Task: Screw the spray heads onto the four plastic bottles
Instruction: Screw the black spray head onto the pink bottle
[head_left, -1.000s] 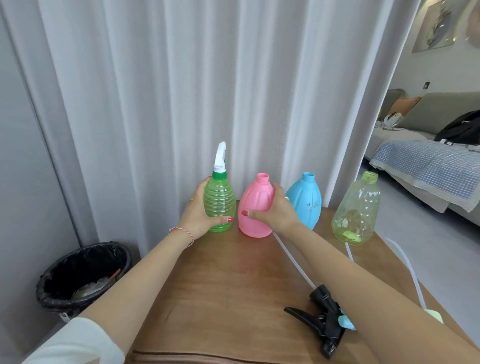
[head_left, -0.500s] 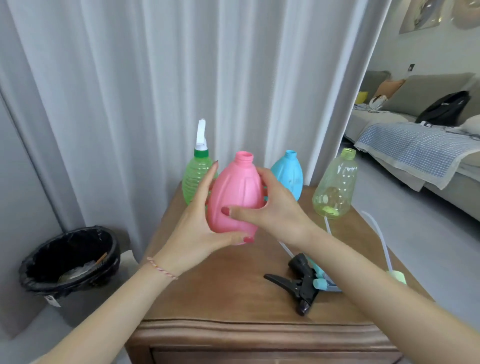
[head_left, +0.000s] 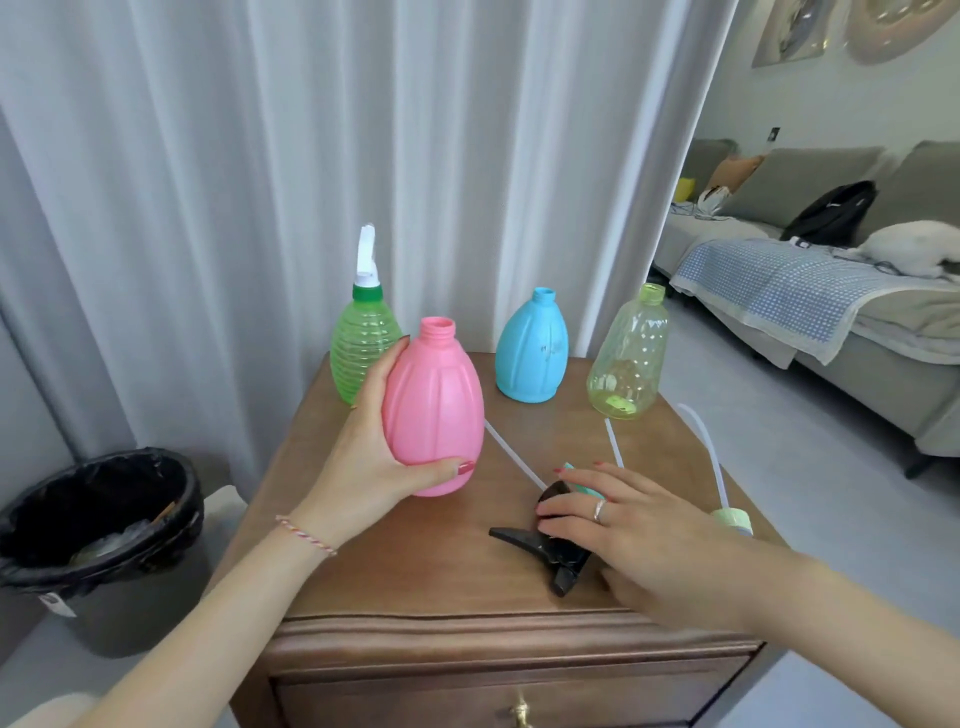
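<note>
My left hand (head_left: 371, 467) grips the pink bottle (head_left: 434, 410), which stands upright with an open neck near the middle of the wooden cabinet top (head_left: 415, 566). My right hand (head_left: 618, 525) lies over the black spray head (head_left: 545, 551), fingers spread on it. Behind stands the green ribbed bottle (head_left: 361, 348) with a white spray head (head_left: 367, 257) on it. The blue bottle (head_left: 532, 345) and the clear yellow-green bottle (head_left: 631, 356) stand open-necked at the back right. A pale green spray head (head_left: 732, 519) with its tube lies at the right edge.
White dip tubes (head_left: 511, 460) lie across the cabinet top. A black bin (head_left: 98, 519) stands on the floor to the left. White curtains (head_left: 311, 156) hang close behind the bottles. A sofa (head_left: 831, 291) with a blanket is at the right.
My right hand has let go of the pink bottle and dropped onto the black spray head. My left hand alone now holds the pink bottle, set lower and nearer on the cabinet.
</note>
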